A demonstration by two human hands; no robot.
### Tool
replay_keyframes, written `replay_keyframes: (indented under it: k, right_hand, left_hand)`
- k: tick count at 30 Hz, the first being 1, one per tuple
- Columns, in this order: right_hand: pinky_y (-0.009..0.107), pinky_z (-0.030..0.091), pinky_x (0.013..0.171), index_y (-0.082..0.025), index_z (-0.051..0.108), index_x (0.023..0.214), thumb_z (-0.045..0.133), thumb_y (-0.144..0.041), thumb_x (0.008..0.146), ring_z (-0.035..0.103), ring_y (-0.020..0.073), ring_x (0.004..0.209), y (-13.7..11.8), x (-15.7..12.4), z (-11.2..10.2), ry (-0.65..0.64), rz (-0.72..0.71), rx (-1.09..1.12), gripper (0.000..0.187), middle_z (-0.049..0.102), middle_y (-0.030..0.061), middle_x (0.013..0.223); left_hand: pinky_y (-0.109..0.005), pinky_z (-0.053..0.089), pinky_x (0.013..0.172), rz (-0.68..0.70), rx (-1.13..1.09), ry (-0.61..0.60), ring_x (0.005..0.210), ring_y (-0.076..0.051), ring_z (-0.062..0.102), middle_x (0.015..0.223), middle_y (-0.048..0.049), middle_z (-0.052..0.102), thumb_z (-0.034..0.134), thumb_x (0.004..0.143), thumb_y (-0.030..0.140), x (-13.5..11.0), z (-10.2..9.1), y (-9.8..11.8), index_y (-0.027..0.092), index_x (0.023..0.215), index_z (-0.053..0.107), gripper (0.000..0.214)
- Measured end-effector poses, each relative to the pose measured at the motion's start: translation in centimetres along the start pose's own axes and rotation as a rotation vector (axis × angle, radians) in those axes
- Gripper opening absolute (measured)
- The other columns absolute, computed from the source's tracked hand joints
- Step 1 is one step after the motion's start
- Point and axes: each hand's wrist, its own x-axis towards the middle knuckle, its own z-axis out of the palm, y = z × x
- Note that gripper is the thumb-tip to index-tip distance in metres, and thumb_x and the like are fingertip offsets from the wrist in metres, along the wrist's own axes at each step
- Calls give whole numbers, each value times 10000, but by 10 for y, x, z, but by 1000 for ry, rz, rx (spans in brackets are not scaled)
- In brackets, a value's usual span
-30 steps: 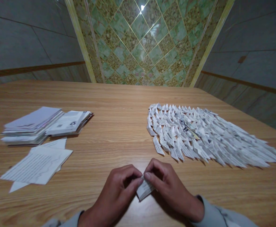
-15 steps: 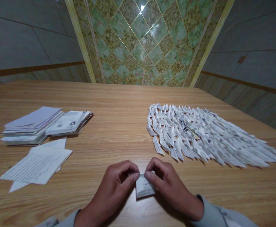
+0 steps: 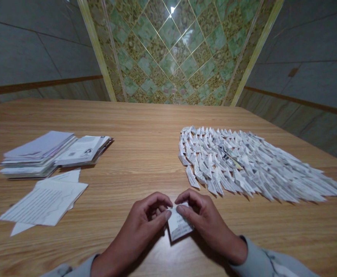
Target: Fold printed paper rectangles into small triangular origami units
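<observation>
Between my hands, low in the middle of the head view, is a small folded piece of printed paper. My left hand pinches its upper left corner between thumb and fingers. My right hand grips its upper right edge, thumb on top and fingers behind. The paper is tilted slightly, its lower edge just above or on the wooden table; I cannot tell which. To the right beyond my hands lie many folded paper boats, set close together in rows.
At the left stands a stack of papers and booklets, with another printed pile leaning against it. Loose printed sheets lie nearer to me. A tiled wall panel rises behind the table.
The folded paper has turned a little and its right side has risen. My right hand has shifted slightly up, and my fingers are a bit more raised.
</observation>
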Motion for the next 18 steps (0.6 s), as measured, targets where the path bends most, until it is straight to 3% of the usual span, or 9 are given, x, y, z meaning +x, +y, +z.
replay_keyframes:
  k: [4, 8, 13, 18]
  right_hand:
    - [338, 433, 788, -203, 655, 965, 580, -210, 949, 585, 208, 881, -2, -1, -2, 179, -256, -296, 77, 664, 49, 911]
    - [365, 425, 822, -198, 630, 1060, 658, -179, 913, 570, 223, 919, -5, -2, -1, 96, -554, -459, 152, 668, 63, 985]
    - [348, 404, 775, -187, 654, 990, 625, -201, 962, 544, 211, 872, 0, -2, 0, 14, -571, -598, 42, 669, 61, 950]
    - [319, 375, 726, -188, 665, 928, 566, -243, 1008, 521, 195, 817, 5, 1, -6, -28, -585, -663, 138, 660, 41, 841]
  left_hand:
    - [-218, 445, 516, -38, -142, 75, 510, -122, 561, 559, 27, 623, 715, 833, 347, 4, -2, -2, 172, 801, 601, 211]
    - [-223, 468, 494, -93, -276, 156, 455, -135, 595, 516, 21, 657, 748, 800, 387, 9, -4, -6, 181, 853, 563, 282]
    - [-211, 476, 488, -171, -287, 129, 471, -147, 639, 545, -11, 694, 750, 800, 413, 11, -2, -10, 179, 863, 552, 314]
    - [-205, 419, 426, -214, -148, 20, 399, -113, 552, 588, 11, 652, 640, 853, 474, 9, -4, -15, 174, 911, 581, 311]
